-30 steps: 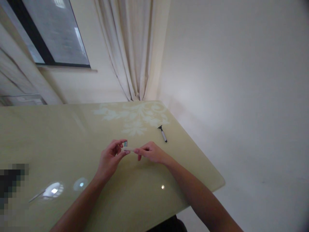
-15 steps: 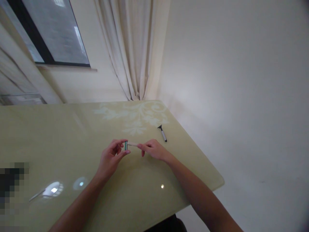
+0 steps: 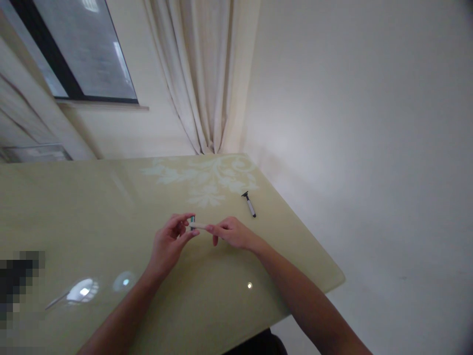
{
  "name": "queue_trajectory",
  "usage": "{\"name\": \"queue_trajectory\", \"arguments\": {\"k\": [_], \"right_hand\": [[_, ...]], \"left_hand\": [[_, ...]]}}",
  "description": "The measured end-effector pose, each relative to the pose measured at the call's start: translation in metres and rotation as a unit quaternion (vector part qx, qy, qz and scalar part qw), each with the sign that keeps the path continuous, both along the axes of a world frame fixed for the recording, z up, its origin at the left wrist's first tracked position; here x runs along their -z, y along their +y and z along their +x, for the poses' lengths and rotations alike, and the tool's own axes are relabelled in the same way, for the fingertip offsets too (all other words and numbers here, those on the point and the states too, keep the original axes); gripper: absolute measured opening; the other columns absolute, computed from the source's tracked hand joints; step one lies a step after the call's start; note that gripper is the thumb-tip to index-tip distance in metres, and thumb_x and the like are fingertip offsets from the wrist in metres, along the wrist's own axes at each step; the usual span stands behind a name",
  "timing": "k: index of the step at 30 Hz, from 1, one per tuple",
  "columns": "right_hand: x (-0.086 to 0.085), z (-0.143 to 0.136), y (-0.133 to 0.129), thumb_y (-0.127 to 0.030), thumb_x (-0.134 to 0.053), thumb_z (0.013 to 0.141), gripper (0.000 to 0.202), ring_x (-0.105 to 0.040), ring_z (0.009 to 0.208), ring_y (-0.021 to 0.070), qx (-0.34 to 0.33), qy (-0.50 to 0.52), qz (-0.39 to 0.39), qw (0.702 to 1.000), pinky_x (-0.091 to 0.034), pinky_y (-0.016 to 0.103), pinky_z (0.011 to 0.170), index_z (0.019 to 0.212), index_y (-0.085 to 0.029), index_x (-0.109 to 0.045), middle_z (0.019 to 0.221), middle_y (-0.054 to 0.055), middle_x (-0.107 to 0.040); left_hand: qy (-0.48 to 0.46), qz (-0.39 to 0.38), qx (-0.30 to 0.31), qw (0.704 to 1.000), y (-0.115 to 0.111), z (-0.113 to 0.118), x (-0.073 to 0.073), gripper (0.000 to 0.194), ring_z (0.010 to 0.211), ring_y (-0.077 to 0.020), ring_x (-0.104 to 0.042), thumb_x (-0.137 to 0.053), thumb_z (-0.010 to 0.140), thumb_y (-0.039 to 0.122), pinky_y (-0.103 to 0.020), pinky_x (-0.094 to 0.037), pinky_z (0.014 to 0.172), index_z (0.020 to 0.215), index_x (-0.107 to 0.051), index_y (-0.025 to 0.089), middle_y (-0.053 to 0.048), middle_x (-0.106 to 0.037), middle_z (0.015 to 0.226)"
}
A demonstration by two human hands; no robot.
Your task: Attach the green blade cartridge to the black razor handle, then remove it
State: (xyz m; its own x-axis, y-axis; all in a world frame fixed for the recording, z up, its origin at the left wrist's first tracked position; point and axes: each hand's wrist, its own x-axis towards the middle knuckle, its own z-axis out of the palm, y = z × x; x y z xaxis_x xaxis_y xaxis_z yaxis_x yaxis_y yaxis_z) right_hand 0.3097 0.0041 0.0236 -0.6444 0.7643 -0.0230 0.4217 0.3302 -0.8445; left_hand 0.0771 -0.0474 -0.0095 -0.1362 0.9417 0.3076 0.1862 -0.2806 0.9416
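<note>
My left hand (image 3: pixel 170 240) pinches a small razor cartridge (image 3: pixel 192 218), dark with a green strip, upright between thumb and fingertips. A slim pale stick (image 3: pixel 200 226) is gripped by my right hand (image 3: pixel 231 231), thumb on top. The stick's tip lies across the front of the cartridge; whether it touches cannot be made out, and its rear end is hidden in my fingers. Beyond my right hand, a razor handle (image 3: pixel 250 204), grey and black with a dark T-shaped top, rests on the table.
The glossy pale green table (image 3: pixel 207 305) has a right edge running beside my right forearm. A thin stick-like thing (image 3: pixel 57 299) lies at the left near light reflections. A blurred dark patch (image 3: pixel 16 276) sits at the left edge. Curtains (image 3: pixel 201 74) hang behind the table.
My right hand has shifted slightly left and down, bringing the stick's tip from the cartridge's right side across its front. My left hand stays almost still.
</note>
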Motion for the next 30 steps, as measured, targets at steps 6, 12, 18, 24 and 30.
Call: {"name": "queue_trajectory", "arguments": {"k": [6,12,18,24,30], "right_hand": [[-0.0004,0.0012,0.0007,-0.076,-0.048,0.097,0.075,-0.035,0.05,0.0086,0.003,0.006,0.011,1.0,-0.024,0.027,0.054,0.074,-0.013,-0.081,0.05,-0.005,-0.036],[0.0002,0.0017,0.0008,-0.075,-0.049,0.097,0.074,-0.035,0.05,0.0089,0.019,-0.013,0.025,0.999,-0.025,0.027,0.055,0.07,-0.013,-0.079,0.049,-0.004,-0.038],[-0.0016,0.0013,-0.0008,-0.073,-0.049,0.098,0.072,-0.036,0.051,0.0085,-0.007,0.011,0.02,1.0,-0.026,0.027,0.055,0.072,-0.013,-0.079,0.05,-0.005,-0.04],[0.0016,0.0021,0.0009,-0.075,-0.048,0.097,0.075,-0.035,0.05,0.0083,0.028,-0.003,0.038,0.999,-0.025,0.027,0.054,0.068,-0.013,-0.078,0.049,-0.005,-0.038],[0.0025,-0.0001,0.0,-0.074,-0.048,0.098,0.074,-0.037,0.051,0.0089,0.015,-0.005,0.022,1.0,-0.026,0.027,0.055,0.069,-0.013,-0.078,0.049,-0.004,-0.04]], "left_hand": [[-0.011,-0.009,0.0,1.0,-0.0002,0.0017,-0.0012,0.042,0.07,-0.012,-0.051,-0.086,0.075,0.038,-0.024,-0.042,0.063,0.114,-0.076,0.025,0.002,-0.056,0.086],[-0.001,-0.003,-0.007,1.0,0.0,0.0022,-0.0016,0.043,0.068,-0.0116,-0.05,-0.087,0.073,0.038,-0.024,-0.043,0.063,0.113,-0.077,0.025,0.002,-0.056,0.085],[-0.007,-0.001,0.003,1.0,-0.0005,0.0018,-0.0016,0.044,0.07,-0.0121,-0.051,-0.087,0.075,0.038,-0.025,-0.043,0.065,0.115,-0.076,0.026,0.002,-0.055,0.086],[-0.007,-0.005,-0.006,1.0,-0.0002,0.0024,-0.0016,0.042,0.069,-0.0115,-0.05,-0.087,0.074,0.037,-0.024,-0.041,0.064,0.113,-0.077,0.026,0.003,-0.055,0.085],[0.0,0.001,-0.002,1.0,-0.0004,0.0045,-0.001,0.042,0.068,-0.0127,-0.05,-0.087,0.073,0.037,-0.025,-0.042,0.063,0.112,-0.078,0.025,0.002,-0.056,0.082]]}}
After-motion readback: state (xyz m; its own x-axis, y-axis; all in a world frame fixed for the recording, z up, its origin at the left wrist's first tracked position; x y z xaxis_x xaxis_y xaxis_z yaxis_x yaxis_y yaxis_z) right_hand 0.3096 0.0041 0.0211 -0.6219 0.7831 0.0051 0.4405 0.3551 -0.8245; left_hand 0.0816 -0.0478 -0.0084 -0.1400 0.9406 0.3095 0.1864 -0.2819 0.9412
